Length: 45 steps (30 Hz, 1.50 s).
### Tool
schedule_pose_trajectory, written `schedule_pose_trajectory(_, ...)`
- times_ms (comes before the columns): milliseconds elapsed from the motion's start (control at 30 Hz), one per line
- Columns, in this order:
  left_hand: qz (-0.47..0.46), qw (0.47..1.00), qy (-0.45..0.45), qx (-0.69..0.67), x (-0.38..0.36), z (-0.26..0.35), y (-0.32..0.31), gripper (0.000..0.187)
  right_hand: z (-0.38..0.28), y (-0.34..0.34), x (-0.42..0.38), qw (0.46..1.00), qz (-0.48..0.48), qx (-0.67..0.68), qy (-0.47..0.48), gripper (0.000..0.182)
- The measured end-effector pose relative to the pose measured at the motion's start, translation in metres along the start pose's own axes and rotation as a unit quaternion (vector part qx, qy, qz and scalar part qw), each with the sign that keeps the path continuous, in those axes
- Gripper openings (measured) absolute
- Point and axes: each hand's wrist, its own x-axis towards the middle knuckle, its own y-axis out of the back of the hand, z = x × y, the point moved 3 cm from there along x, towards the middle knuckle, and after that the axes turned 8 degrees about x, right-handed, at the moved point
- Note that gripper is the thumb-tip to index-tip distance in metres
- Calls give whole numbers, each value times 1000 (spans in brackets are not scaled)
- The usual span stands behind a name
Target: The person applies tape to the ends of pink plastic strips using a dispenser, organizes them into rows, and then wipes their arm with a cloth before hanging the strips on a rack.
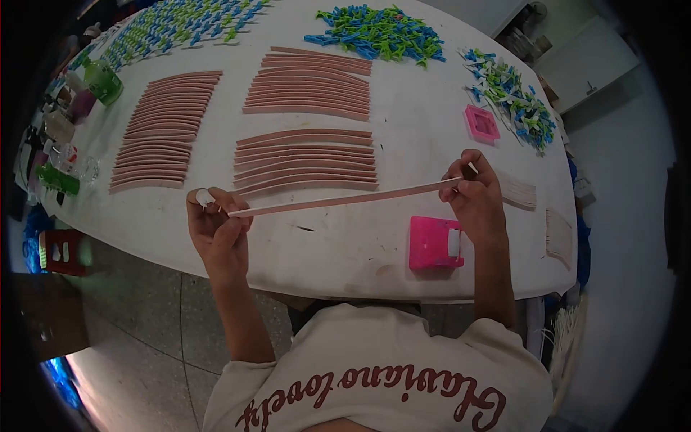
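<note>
A long, thin pinkish-brown strip with a pale edge (345, 202) is stretched between my two hands above the near part of the table. My left hand (221, 223) pinches its left end, and something white is wrapped round one finger. Slightly higher, my right hand (475, 194) pinches the other end between thumb and fingers. Below the strip, near my right wrist, stands a bright pink holder (427, 243) with a white piece at its side. Just beyond the strip lies a row of similar strips (306, 162).
More strips lie in a back group (309, 86) and a left group (165, 129). Blue and green clips form a heap (381, 32), a right-hand pile (515, 104) and rows (180, 29). A pink tray (481, 124) sits at right. Bottles (103, 81) line the left edge.
</note>
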Motion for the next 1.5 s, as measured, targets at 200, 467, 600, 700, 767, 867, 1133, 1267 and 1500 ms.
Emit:
schedule_pose_trajectory(200, -124, 949, 18, 290, 43, 18, 32, 40, -10, 1, 35, 959, -146, -240, -43, 29)
schedule_pose_trajectory(467, -146, 847, -3, 511, 136, -7, 56, 29, 30, 14, 117, 885, -215, -412, 13, 27)
schedule_pose_trajectory(600, -138, 824, 10, 549, 162, -37, 74, 31, 55, 23, 152, 834, -238, -495, 56, 23)
schedule_pose_trajectory(700, -114, 822, 37, 556, 171, -50, 83, 32, 67, 29, 168, 832, -234, -500, 62, 21)
schedule_pose_trajectory(767, -103, 820, 39, 562, 173, -54, 85, 31, 73, 33, 178, 836, -225, -498, 58, 21)
schedule_pose_trajectory(867, -89, 811, 48, 576, 174, -63, 90, 29, 80, 40, 188, 840, -204, -499, 58, 21)
schedule_pose_trajectory(1133, -46, 780, 102, 616, 169, -73, 86, 29, 92, 41, 197, 829, -184, -526, 45, 21)
schedule_pose_trajectory(1267, -38, 782, 111, 612, 167, -74, 86, 29, 93, 39, 195, 826, -174, -535, 34, 20)
schedule_pose_trajectory(1500, -47, 790, 112, 600, 167, -77, 89, 30, 97, 35, 192, 812, -186, -552, 42, 20)
